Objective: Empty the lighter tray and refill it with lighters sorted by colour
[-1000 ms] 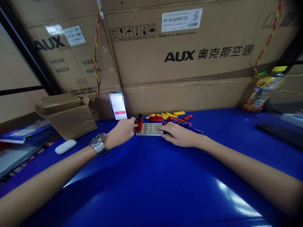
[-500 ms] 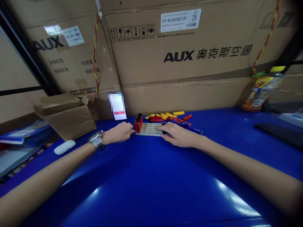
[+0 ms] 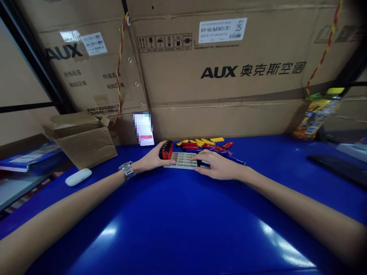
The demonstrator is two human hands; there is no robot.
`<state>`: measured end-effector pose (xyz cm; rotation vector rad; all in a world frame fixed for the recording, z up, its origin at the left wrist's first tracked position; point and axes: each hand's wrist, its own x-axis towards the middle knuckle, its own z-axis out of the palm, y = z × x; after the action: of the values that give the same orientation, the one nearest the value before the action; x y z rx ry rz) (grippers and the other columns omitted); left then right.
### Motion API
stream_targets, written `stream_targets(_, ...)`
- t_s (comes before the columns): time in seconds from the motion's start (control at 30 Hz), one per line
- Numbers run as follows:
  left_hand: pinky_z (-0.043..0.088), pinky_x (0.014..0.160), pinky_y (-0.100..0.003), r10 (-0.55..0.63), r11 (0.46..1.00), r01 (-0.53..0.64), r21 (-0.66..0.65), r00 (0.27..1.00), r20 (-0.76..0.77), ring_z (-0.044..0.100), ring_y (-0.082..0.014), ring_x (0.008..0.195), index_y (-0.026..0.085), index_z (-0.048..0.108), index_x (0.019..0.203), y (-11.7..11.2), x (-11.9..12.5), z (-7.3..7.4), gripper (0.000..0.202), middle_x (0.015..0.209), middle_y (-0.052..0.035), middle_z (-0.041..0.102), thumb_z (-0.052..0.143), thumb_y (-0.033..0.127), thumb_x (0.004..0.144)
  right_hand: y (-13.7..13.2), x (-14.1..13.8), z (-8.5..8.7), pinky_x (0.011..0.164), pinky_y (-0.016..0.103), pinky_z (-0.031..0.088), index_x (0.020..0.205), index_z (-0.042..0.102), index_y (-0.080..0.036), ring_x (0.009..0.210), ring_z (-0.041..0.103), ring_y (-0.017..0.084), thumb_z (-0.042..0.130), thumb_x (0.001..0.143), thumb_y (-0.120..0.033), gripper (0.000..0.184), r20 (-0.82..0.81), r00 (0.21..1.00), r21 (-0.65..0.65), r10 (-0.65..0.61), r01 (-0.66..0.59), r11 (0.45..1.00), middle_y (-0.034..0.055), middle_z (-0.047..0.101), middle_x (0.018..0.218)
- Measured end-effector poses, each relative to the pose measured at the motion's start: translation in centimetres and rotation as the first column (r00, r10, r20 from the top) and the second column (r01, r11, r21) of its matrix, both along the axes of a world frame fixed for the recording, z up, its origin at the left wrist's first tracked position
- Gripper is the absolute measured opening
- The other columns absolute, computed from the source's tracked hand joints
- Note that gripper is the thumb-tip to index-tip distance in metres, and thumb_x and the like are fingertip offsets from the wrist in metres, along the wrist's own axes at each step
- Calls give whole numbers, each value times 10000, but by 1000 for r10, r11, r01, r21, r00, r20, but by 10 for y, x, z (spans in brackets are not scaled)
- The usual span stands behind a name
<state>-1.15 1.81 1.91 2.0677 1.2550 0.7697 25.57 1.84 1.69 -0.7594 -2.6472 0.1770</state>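
Observation:
A pale grey compartment tray [image 3: 183,165] lies on the blue table. Upright red lighters [image 3: 166,152] with black tops fill the column at its left end; the cells to the right of them hold nothing visible. My left hand [image 3: 156,157] grips that end, thumb along the front edge and fingers behind the lighters, partly hidden. At the other end my right hand [image 3: 215,164] is closed on the tray, with fingers over its cells and the thumb at the front corner. Loose yellow lighters [image 3: 208,142], red lighters [image 3: 190,146] and blue lighters [image 3: 236,159] lie behind and beside it.
A lit phone [image 3: 145,130] leans against the large cardboard carton [image 3: 229,114] at the back. To the left are an open cardboard box [image 3: 86,149] and a white case [image 3: 78,177]. A drink bottle [image 3: 318,114] and a black flat object [image 3: 338,168] sit right.
My left hand has shifted from a closed pose beside the tray to a grip around its left end. My right hand stays at the right end. The view has tilted slightly.

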Motion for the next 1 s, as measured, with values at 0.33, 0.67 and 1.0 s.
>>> stream_targets(0.33,491,813,-383,21,989,-21,147,1000,-3,577,-227,951,151,444,1110,-17,-3,-12,574,1082,-120,580,689,486,714,27,-8,15,842,407,447,976,656,-157,917,577,221,362,958,-328,341,-9,995,126,-102,102,987,109,652,975)
stream_targets(0.67,464,820,-412,41,978,-38,205,999,-10,519,-221,918,141,460,1096,-13,-10,-17,578,1041,-105,537,675,525,720,100,-61,11,803,487,458,787,686,-152,889,587,294,479,884,-323,286,299,892,148,-338,306,940,154,669,807)
stream_targets(1.0,449,877,-422,24,974,-25,224,1000,5,526,-239,991,149,455,1138,-12,-13,-18,616,1110,-114,545,688,528,711,52,-66,2,638,311,484,929,420,-200,676,598,152,295,958,-333,185,-472,833,-469,-290,41,882,70,620,835)
